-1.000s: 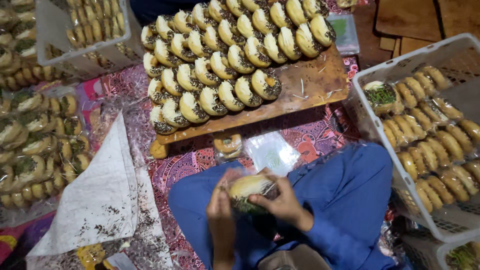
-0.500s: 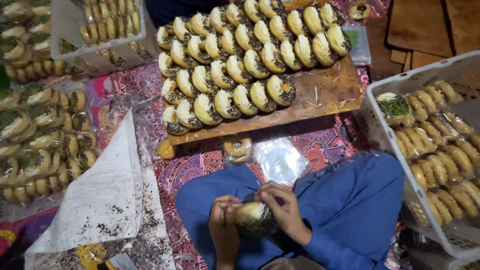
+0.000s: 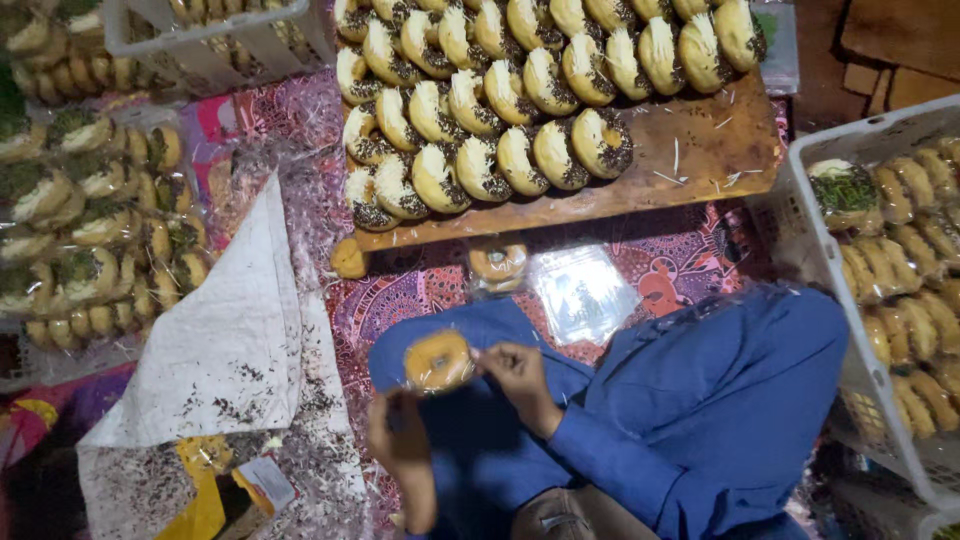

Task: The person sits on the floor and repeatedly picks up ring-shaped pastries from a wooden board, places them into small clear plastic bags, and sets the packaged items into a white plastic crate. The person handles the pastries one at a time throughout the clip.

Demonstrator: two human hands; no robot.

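over the lap, both hands [image 3: 460, 410] apparently pinch the wrapped doughnut [image 3: 437, 361] between them.

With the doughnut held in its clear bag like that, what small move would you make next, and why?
Probably set the bagged doughnut down beside the other wrapped one by the wooden board. It already sits inside the clear bag, pinched between the left hand and the right hand, and many unwrapped doughnuts wait on the board.
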